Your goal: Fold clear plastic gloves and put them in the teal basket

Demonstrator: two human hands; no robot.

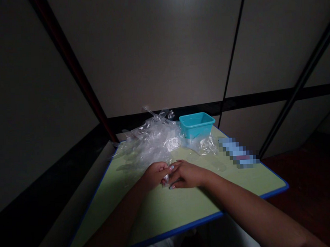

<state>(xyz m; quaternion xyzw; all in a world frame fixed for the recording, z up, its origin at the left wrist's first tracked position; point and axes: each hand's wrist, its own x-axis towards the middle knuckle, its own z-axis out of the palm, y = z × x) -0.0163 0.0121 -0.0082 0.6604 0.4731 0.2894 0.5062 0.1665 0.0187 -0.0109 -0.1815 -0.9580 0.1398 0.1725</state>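
Observation:
My left hand (155,173) and my right hand (187,174) meet above the near middle of the table. Between them is a small clear plastic bag (165,181) with a whitish, shiny look; the fingers cover much of it. My left thumb presses on it from above, the other fingers curled in. The fingers of my right hand bend round its right side. Just beyond my hands lies a large loose heap of clear plastic bags (152,142). What the small bag contains, if anything, I cannot make out.
A turquoise plastic basin (197,126) stands at the back of the pale green table (169,218), with more clear plastic (208,145) at its foot. A blurred-out bluish item (237,152) lies at the right. Blue edging rims the table; panelled walls (156,58) rise behind.

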